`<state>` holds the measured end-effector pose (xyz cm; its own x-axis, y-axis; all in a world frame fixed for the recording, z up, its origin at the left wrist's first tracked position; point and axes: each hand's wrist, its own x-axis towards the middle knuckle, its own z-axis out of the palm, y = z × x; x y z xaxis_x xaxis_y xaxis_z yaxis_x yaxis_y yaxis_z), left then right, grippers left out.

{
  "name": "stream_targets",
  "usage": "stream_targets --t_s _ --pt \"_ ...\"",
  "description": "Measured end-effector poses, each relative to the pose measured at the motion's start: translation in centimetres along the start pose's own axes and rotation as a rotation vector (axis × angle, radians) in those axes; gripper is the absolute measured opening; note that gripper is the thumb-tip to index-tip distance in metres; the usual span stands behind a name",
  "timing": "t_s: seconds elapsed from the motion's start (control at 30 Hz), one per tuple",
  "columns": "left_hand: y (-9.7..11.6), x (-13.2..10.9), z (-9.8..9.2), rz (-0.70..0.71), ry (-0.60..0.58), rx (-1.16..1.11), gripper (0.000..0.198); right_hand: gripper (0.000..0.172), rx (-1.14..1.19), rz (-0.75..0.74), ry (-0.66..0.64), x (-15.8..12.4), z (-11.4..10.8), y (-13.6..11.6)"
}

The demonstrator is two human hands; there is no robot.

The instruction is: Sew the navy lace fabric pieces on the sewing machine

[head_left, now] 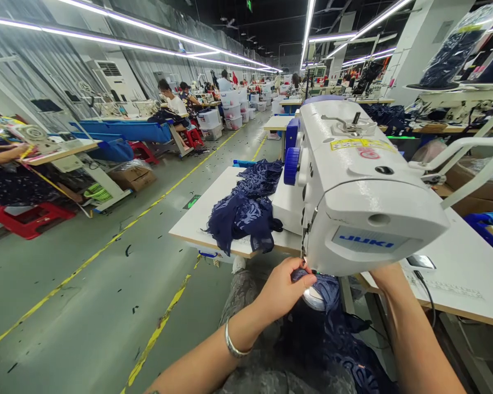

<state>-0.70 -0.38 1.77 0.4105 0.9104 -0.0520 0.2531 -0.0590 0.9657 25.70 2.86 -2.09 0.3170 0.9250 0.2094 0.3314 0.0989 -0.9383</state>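
A white sewing machine (pixel 378 186) with blue JUKI lettering fills the space in front of me. My left hand (pixel 285 287), with a silver bangle on its wrist, is below the machine head near the needle area. Its thumb and fingers pinch the edge of a navy patterned fabric (pixel 328 290), which hangs down over my lap. My right hand (pixel 385 276) reaches behind the machine head on the other side; its fingers are hidden. A pile of navy lace fabric (pixel 246 210) lies on the table's left side, apart from both hands.
The white table top (pixel 201 221) ends at a wooden edge on the left. A blue handwheel (pixel 291 166) sticks out from the machine. A dark flat device (pixel 421 262) with a cable lies on the right. Yellow lines (pixel 160 334) mark the floor; other people sit at machines beyond.
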Motion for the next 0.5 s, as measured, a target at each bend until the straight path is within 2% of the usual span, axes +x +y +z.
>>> stream_targets --t_s 0.13,0.23,0.37,0.5 --pt "0.4 -0.1 -0.1 -0.009 0.005 0.028 0.035 0.024 0.298 0.185 -0.085 -4.4 1.5 -0.2" --pt "0.2 -0.1 0.0 0.001 0.003 0.034 0.037 0.032 0.395 0.232 -0.115 -6.7 2.2 -0.8" --pt "-0.2 -0.1 0.2 0.017 0.013 0.033 0.036 0.027 0.501 0.287 -0.161 -8.0 2.5 -2.1" --pt "-0.1 -0.1 0.3 0.016 0.016 0.032 0.035 0.029 0.471 0.248 -0.151 -8.2 2.6 -2.7"
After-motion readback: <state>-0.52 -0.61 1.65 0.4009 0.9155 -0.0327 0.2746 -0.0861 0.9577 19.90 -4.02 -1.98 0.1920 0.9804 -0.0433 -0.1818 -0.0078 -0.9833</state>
